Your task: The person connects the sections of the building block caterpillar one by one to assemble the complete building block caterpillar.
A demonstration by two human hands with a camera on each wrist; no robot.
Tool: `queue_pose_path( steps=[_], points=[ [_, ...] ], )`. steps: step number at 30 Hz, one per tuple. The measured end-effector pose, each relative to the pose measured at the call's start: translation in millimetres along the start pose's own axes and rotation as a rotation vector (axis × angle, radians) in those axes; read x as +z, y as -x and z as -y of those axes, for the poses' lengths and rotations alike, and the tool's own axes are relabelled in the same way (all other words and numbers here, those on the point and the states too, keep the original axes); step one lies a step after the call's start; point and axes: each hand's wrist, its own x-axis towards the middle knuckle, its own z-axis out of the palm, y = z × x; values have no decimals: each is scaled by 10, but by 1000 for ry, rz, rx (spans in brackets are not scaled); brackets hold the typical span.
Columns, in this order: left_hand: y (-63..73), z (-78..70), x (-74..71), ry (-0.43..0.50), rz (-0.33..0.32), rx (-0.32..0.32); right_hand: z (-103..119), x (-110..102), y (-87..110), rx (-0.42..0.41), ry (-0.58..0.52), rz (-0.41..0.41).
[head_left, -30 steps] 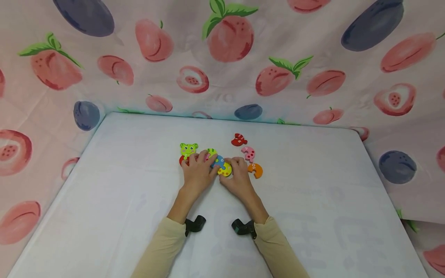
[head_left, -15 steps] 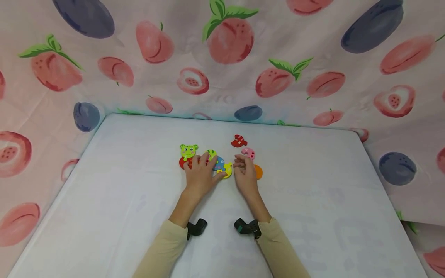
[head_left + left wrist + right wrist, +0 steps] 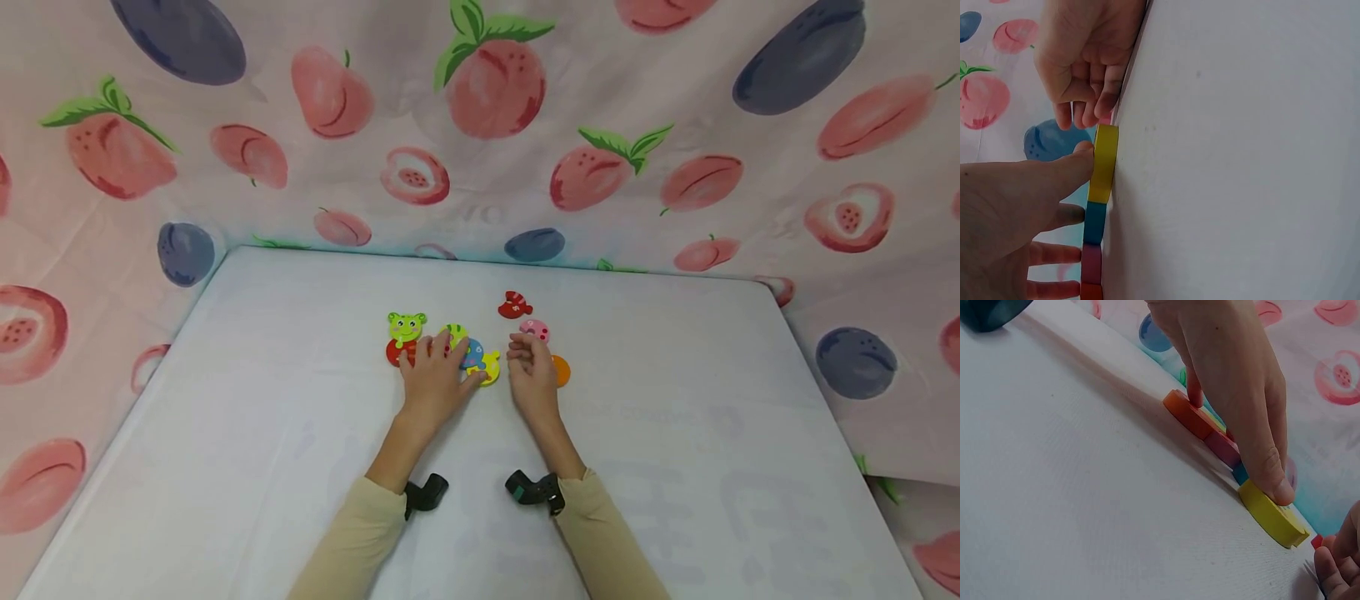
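A caterpillar puzzle of joined flat pieces lies under my left hand (image 3: 433, 383), whose spread fingers rest on it. Its parts are a green smiling head (image 3: 406, 326), a red piece (image 3: 395, 351), a green striped piece (image 3: 454, 335), a blue piece (image 3: 472, 354) and a yellow piece (image 3: 491, 367); the pink piece (image 3: 1090, 262) is mostly hidden by the fingers. In the left wrist view my left thumb (image 3: 1079, 164) presses on the yellow piece. Just right of it hovers my right hand (image 3: 533, 375), fingers loosely curled, holding nothing visible, partly covering a loose orange piece (image 3: 562, 371).
Behind the right hand lie a loose pink piece (image 3: 536, 329) and a red striped piece (image 3: 514, 305). Everything sits on a white-covered table (image 3: 675, 417). A fruit-print cloth (image 3: 495, 183) hangs along its back and sides.
My right hand has let go of the yellow piece and moved right, over the orange piece, which has shifted slightly right. My left hand stays on the puzzle, thumb now on the yellow piece.
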Motion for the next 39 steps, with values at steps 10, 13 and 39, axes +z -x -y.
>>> queue_pose_path(
  steps=[10,13,39],
  points=[
    [10,-28,1,-32,-3,-22,3,5,7,12,25,-7],
    [15,-29,1,-21,-4,-22,8,4,14,18,25,-6],
    [9,24,-4,-22,21,21,-71,-105,-655,-59,265,29]
  ],
)
